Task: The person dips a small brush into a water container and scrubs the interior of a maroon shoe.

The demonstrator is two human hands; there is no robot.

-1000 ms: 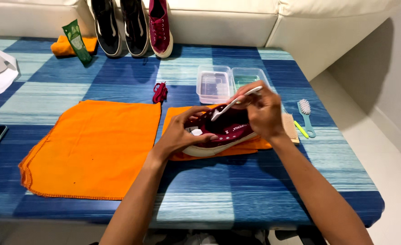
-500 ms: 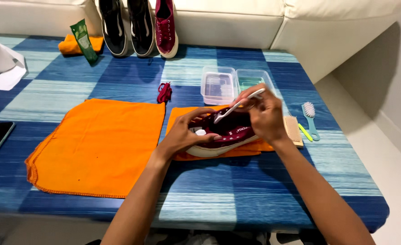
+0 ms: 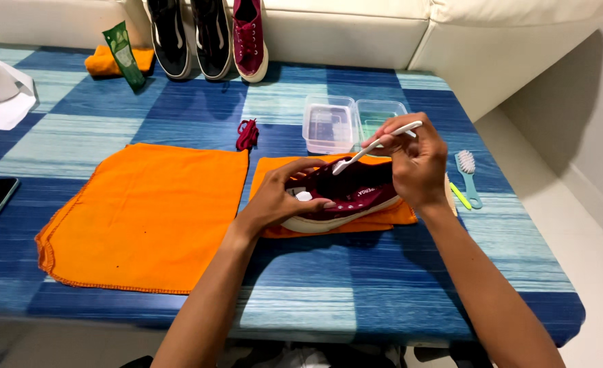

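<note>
Mid-scrub, by the look: left hand (image 3: pixel 284 197) grips maroon shoe (image 3: pixel 345 197) at frame centre; right hand (image 3: pixel 417 163) pinches white toothbrush (image 3: pixel 376 144), bristles at its opening; second maroon shoe (image 3: pixel 249 37) upper middle untouched.

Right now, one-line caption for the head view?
Left hand steadies a maroon sneaker on an orange cloth while right hand brushes it with a white toothbrush.
</note>
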